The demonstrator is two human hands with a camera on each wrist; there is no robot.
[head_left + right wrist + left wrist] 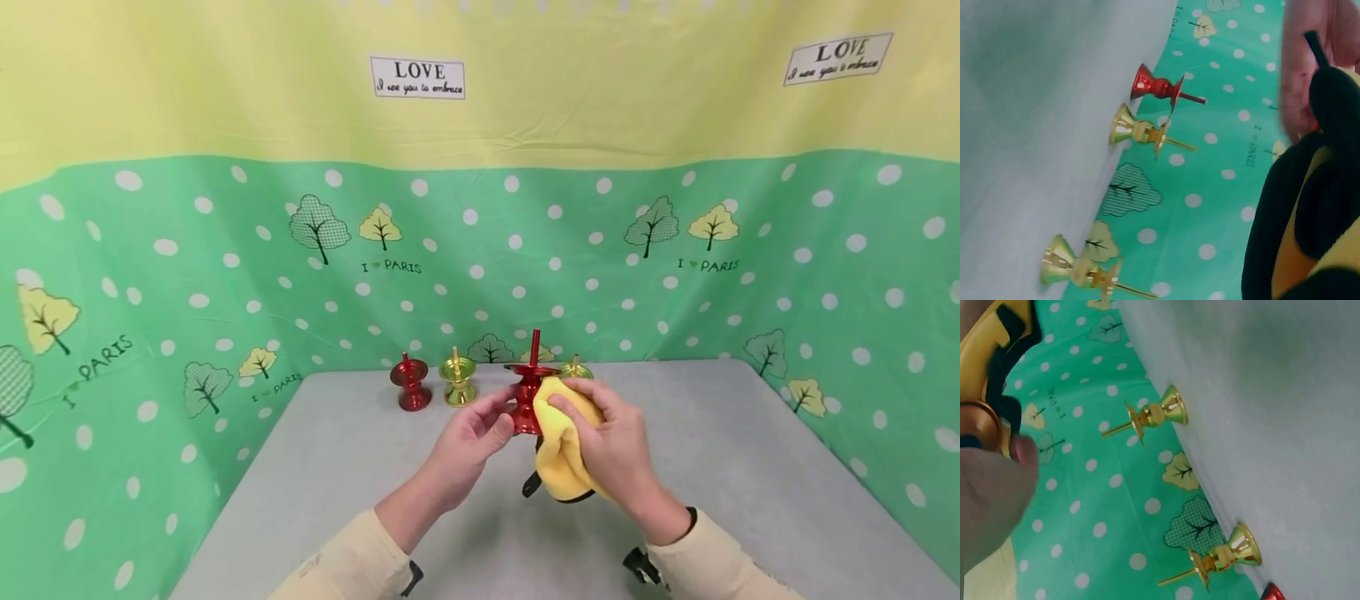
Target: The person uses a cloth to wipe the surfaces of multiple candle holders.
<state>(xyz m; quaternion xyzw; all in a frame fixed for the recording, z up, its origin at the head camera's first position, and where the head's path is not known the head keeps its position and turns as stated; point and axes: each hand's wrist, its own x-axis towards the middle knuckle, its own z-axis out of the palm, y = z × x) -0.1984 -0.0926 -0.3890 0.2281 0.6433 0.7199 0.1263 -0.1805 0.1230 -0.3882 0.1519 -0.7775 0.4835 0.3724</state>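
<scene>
Over the table, my left hand (468,446) holds a shiny red candle holder (528,387) by its lower part, thumb near the base. The holder stands nearly upright, its thin spike pointing up. My right hand (618,442) grips a yellow cloth (558,450) with black edging and presses it against the holder's right side. Part of the holder is hidden behind the cloth. In the left wrist view, the round underside of the base (977,425) shows beside my left hand. Dark folds of the cloth (1285,187) fill the right side of the right wrist view.
Along the back edge of the grey table (300,500) stand another red candle holder (411,390), a gold one (459,387) and a second gold one (576,367), partly hidden behind my right hand. A green and yellow patterned curtain (480,242) encloses the table's back and sides.
</scene>
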